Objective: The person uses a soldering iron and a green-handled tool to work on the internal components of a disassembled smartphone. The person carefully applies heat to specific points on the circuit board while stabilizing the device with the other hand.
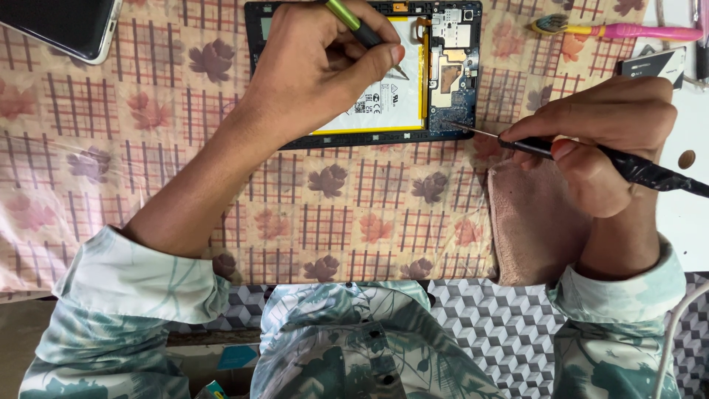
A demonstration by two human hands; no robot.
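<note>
While the left hand (pixel 317 66) is gripping a green tool (pixel 353 24) over the battery (pixel 388 96), the right hand (pixel 598 133) is pinching a black probe (pixel 635 168) at the circuit board (pixel 452 89); a slip could be puncturing the cell.

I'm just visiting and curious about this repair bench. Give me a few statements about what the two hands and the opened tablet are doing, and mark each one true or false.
1. The left hand holds a green-handled tool over the opened tablet. True.
2. The right hand is empty. False: it grips a black-handled tool with a thin metal tip.
3. That thin tip points at the tablet's lower right corner. True.
4. The tablet's back cover is on. False: its white battery and circuit board are exposed.
5. A pink-handled brush lies on the tablet. False: it lies on the tablecloth, to the right.
</note>
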